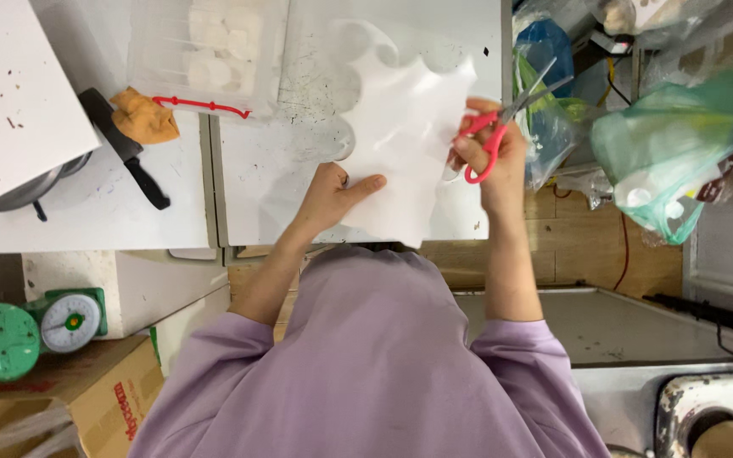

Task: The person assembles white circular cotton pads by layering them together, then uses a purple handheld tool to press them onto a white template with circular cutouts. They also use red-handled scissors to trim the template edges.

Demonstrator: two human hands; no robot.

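The right grip is closing its fingers through the red handles of the scissors, whose blades are pointing up and away from it, toward the blue and green bags just beyond. The left grip is pinching the lower edge of the white sheet, thumb lying on top. The sheet is stretching between the two grips, its scalloped upper edge rising above them over the white worktop. Left of the left grip, well apart, a black-handled knife and an orange cloth are lying on the worktop, with a clear tray above them. Below those, a green scale is sitting on a cardboard box. Right of the right grip, a green bag is hanging.
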